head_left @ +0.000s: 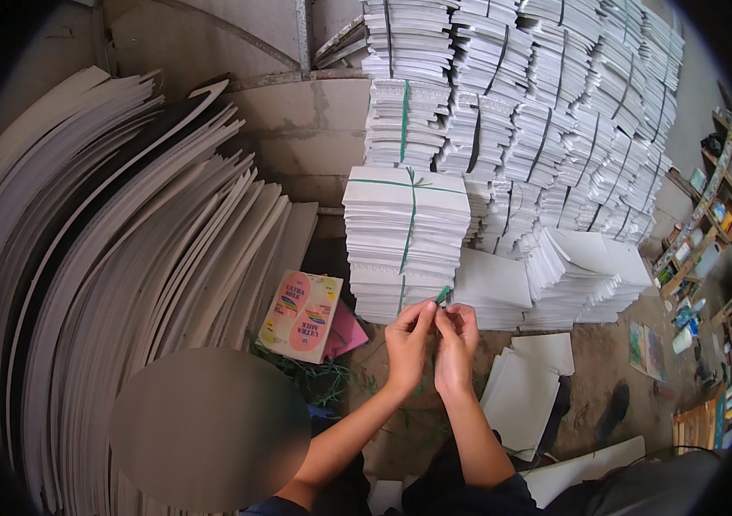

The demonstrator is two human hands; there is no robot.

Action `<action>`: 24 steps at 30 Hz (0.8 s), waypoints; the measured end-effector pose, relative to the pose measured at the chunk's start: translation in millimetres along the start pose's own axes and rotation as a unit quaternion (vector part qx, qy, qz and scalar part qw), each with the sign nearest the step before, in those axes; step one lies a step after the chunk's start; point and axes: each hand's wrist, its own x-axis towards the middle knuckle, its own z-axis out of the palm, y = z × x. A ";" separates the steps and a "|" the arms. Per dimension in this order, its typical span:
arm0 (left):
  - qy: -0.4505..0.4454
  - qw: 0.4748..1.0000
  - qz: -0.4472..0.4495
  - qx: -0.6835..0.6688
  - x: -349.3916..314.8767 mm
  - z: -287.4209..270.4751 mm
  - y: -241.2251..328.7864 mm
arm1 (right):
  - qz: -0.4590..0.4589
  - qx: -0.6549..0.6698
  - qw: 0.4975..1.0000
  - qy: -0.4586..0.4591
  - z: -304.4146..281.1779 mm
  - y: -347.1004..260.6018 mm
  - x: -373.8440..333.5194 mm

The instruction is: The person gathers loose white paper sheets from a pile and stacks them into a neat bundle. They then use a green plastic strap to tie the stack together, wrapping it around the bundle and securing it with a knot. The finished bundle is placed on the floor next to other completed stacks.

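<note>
My left hand (409, 344) and my right hand (455, 348) meet in front of the nearest stack, thumbs and fingers pinched together. Between their fingertips is a short piece of green plastic twine (442, 295), its end sticking up. Just beyond stands a tall stack of white foam-like sheets (375, 232), bound crosswise with green twine (412, 225) knotted on top. My fingertips overlap its lower front in the picture; whether they touch it, I cannot tell. To its right lie lower, untied white sheets (492, 282).
Large upright sheets (185, 232) lean along the left side. Beside them sit a printed carton (301, 316), a pink piece (348, 331) and tangled green twine (319, 378). Many strapped white bundles (547, 129) rise behind. Cluttered shelves (719, 206) stand right. A blurred patch hides the lower left.
</note>
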 end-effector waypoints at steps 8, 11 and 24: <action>-0.041 0.998 -0.040 0.039 3.1 -9.2 13.8 | 0.016 0.008 1.000 -0.025 -1.8 3.7 -0.1; -0.053 0.995 -0.023 0.081 10.2 -22.1 16.6 | 0.006 -0.068 0.995 -0.066 -1.1 1.1 0.7; -0.112 0.912 0.089 0.384 3.3 -26.1 42.9 | -0.154 -0.215 0.960 -0.087 -8.0 -17.6 11.0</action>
